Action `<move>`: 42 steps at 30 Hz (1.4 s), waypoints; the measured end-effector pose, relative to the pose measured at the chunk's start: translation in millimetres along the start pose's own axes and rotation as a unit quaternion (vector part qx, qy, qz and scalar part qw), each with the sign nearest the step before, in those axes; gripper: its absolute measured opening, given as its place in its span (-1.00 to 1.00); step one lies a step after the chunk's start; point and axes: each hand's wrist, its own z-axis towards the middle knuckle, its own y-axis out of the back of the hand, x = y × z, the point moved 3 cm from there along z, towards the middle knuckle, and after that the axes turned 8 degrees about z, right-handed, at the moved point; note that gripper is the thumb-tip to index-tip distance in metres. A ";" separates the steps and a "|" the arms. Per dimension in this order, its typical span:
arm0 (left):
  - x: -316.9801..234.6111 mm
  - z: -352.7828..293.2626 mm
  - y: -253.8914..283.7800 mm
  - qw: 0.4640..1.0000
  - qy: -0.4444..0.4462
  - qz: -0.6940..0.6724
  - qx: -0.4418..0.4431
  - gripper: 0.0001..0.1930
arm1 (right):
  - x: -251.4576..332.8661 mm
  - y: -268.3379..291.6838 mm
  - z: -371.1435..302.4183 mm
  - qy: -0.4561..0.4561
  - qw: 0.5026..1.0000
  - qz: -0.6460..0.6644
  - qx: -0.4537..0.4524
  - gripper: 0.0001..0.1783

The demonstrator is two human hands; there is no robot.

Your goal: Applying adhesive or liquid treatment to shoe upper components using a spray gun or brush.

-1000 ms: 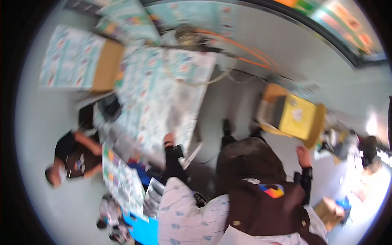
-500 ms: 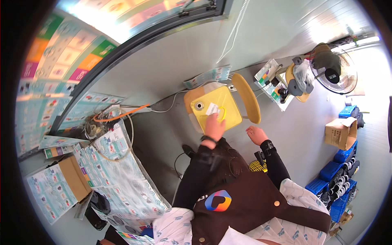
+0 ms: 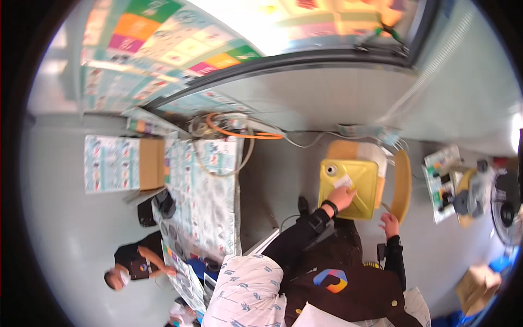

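Note:
A yellow jerrycan [image 3: 362, 180] with a round spout opening [image 3: 331, 170] and a white label [image 3: 343, 181] rests on a wooden-coloured chair seat [image 3: 340, 148]. My left hand [image 3: 341, 198] is closed on the handle at the can's top, beside the label; the fingers cover most of that handle. To the right of the can, my right hand [image 3: 389, 224] hovers with loosely bent fingers and nothing visible in them. It is nearest to the chair's curved yellow backrest [image 3: 402, 185].
A worktable [image 3: 204, 201] covered in printed sheets stands to the left, with an orange hose [image 3: 239, 132] at its far end. A co-worker [image 3: 141, 259] is at the lower left. At right are another chair [image 3: 464, 193], a fan [image 3: 506, 204] and a cardboard box [image 3: 478, 288].
The view has swung left, so the can and my hands appear farther right and the co-worker is now fully visible. My left hand has closed over the jerrycan's handle.

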 end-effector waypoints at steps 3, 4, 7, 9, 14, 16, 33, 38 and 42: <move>-3.3 -55.7 59.1 0.997 -0.017 -0.027 -0.064 -0.42 | 3.1 -37.2 10.5 -0.068 0.997 0.008 -0.031 -0.58; -9.3 -77.5 84.3 0.997 -0.020 -0.031 -0.075 -0.44 | 8.4 -57.8 7.5 -0.067 0.998 -0.001 -0.018 -0.58; -42.0 -140.2 159.8 0.993 -0.011 -0.075 -0.090 -0.50 | 22.3 -102.0 7.5 -0.096 0.991 0.046 0.080 -0.37; -58.3 -173.5 209.5 0.989 0.006 -0.124 -0.086 -0.58 | 14.9 -131.4 15.1 0.002 0.936 -0.033 0.350 -0.38; -55.1 -266.3 331.0 0.977 0.022 -0.128 -0.168 -0.67 | 63.2 -243.6 -62.5 -0.121 0.882 0.021 0.455 -0.48; -30.5 -281.6 368.3 0.968 0.037 -0.160 -0.190 -0.68 | 81.7 -270.2 -83.4 -0.108 0.880 -0.035 0.462 -0.52; 223.3 -248.6 571.0 0.908 -0.051 -0.182 -0.373 -0.75 | 142.3 -510.4 -148.2 -0.011 0.941 -0.201 0.271 -0.66; 274.1 -221.5 600.7 0.902 -0.066 -0.190 -0.382 -0.74 | 148.1 -535.9 -151.6 0.016 0.942 -0.251 0.222 -0.59; 308.1 -200.2 615.4 0.904 -0.082 -0.196 -0.372 -0.73 | 154.8 -563.2 -170.0 0.014 0.949 -0.252 0.190 -0.64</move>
